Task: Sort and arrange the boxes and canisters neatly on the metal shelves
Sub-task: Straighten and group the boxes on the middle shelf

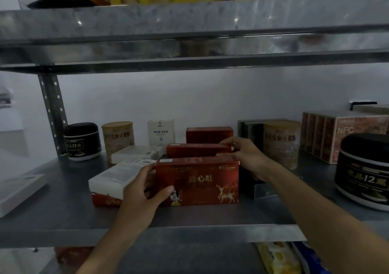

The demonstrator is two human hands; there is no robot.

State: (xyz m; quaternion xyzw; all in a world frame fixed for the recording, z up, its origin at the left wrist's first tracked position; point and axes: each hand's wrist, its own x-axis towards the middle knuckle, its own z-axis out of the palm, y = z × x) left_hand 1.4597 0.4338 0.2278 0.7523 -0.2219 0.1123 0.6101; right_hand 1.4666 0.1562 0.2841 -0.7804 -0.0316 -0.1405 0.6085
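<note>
- Progress is judged to be about partway: three red boxes are lined up one behind another near the middle of the shelf point(63, 206). The front red box point(197, 181) is set nearest the edge, the middle red box point(195, 150) just behind it, and the back red box point(209, 134) close to the wall.
- Disorder is seen left of that row. The near white box point(117, 176) is laid askew on top of a small red box point(105, 201), and the far white box point(134, 153) is laid flat behind it at another angle.
- Canisters are not yet grouped: the left beige canister point(117, 141) and the right beige canister point(282, 143) are kept well apart. The left black tub point(82, 142) and the right black tub point(364, 170) are likewise placed at opposite ends.
- Sorting of these like items, and squaring of the white boxes, is judged to be left.
- Left hand point(145, 191): it is curled round the left end of the front red box, with the thumb laid on the front face and the fingers wrapped over the top corner.
- Right hand point(244, 153): the right end of the middle red box is pinched, with the fingers bent over its top edge. Whether that box is lifted off the shelf cannot be told.
</note>
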